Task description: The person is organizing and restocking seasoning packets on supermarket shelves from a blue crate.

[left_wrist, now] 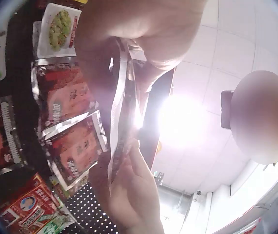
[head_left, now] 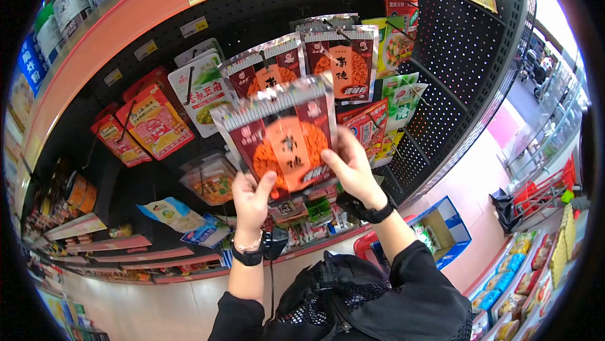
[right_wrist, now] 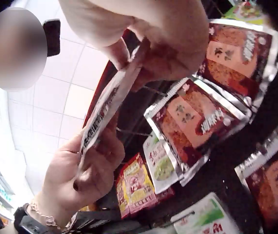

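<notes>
Both hands hold one flat seasoning packet, dark red with an orange round print and silvery edges, tilted face-up before the shelf. The left hand pinches its lower left edge, thumb on the front. At the right edge the right hand grips it, thumb also on the front and fingers behind. Edge-on, the packet shows between both hands in the left wrist view. Behind it, matching packets hang on hooks of the black pegboard.
A salmon-coloured shelf edge with price tags crosses above. White-green packets and red-yellow packets hang at left. A blue-edged carton stands at lower right, with a red shopping cart beyond. A black bag is at the person's front.
</notes>
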`<state>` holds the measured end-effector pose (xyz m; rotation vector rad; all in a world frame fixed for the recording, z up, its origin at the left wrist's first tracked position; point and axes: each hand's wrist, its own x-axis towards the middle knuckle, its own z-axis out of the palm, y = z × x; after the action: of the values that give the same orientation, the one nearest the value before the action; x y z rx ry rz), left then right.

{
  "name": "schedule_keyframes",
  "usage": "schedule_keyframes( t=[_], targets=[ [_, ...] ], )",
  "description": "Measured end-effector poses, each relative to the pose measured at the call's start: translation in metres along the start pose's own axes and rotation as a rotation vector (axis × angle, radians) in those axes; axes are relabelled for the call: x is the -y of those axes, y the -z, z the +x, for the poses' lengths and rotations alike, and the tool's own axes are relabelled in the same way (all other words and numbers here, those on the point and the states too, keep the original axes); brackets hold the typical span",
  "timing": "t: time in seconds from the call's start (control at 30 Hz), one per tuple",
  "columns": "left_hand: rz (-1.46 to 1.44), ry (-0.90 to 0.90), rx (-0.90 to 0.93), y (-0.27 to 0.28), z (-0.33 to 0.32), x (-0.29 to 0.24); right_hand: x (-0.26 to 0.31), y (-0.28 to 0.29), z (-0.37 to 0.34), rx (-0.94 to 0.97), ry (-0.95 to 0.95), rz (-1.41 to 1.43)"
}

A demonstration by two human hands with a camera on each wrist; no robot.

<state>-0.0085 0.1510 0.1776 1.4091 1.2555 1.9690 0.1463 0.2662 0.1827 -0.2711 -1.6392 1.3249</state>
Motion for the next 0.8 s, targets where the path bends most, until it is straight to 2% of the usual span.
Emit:
schedule_keyframes(
  t=[0.03, 0.07, 0.17, 0.23, 0.33, 0.8],
  targets=[
    [-0.092, 0.001, -0.041, -0.009, 0.009, -0.007, 0.015, -0.009, 0.009, -0.034, 0.106, 0.037],
    [-0.184, 0.001, -0.082, -0.017, 0.017, -0.015, 0.025, -0.013, 0.014, -0.041, 0.098, 0.127],
    [-0.211, -0.006, -0.084, -0.019, 0.021, -0.018, 0.024, -0.011, 0.015, -0.007, 0.001, 0.063],
    [-0.232, -0.003, -0.082, -0.025, 0.023, -0.023, 0.028, -0.018, 0.017, -0.075, 0.239, 0.044],
    [-0.250, 0.025, -0.060, -0.025, 0.026, -0.024, 0.030, -0.011, 0.019, 0.003, 0.149, 0.116],
    [-0.206, 0.023, -0.079, -0.033, 0.028, -0.019, 0.022, 0.000, 0.021, 0.010, 0.077, 0.257]
  ],
)
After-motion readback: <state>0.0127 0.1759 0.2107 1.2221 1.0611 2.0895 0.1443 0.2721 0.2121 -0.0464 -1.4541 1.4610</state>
